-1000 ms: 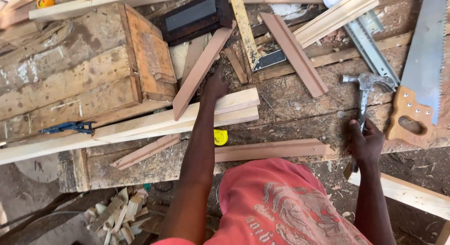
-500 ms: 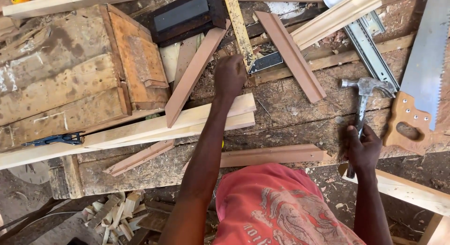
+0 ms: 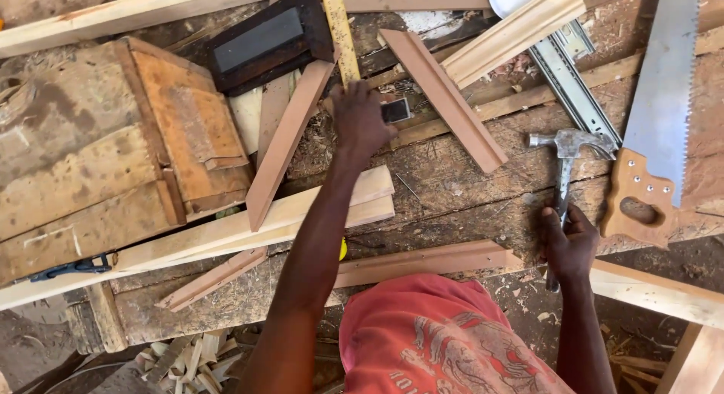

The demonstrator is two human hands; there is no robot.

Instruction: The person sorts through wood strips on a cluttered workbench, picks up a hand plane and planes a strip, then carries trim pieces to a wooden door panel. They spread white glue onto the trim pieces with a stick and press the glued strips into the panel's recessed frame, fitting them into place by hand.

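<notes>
Reaching hand: the left hand (image 3: 360, 119) is stretched to the upper middle of the frame, palm down, fingers curled on a small dark block (image 3: 396, 110) beside the yellow ruler strip (image 3: 341, 32). I cannot tell if it has a firm hold.
Hammer hand: the right hand (image 3: 567, 243) is closed tight round the handle of the claw hammer (image 3: 566, 156), at the right of the frame. The metal head lies flat on the bench.
Bench: the wooden workbench (image 3: 460, 187) is rough and crowded.
Nearby wood: a reddish trim piece (image 3: 443, 100) lies slanted just right of the left hand. A second reddish strip (image 3: 290, 141) lies slanted to its left.
Sharp thing: the handsaw (image 3: 656, 130) sits at the far right, close to the hammer.
Doing it well: I think the left hand should pinch the small block slowly, and not bump the trim pieces. Keep the hammer resting low and away from the saw teeth.
</notes>
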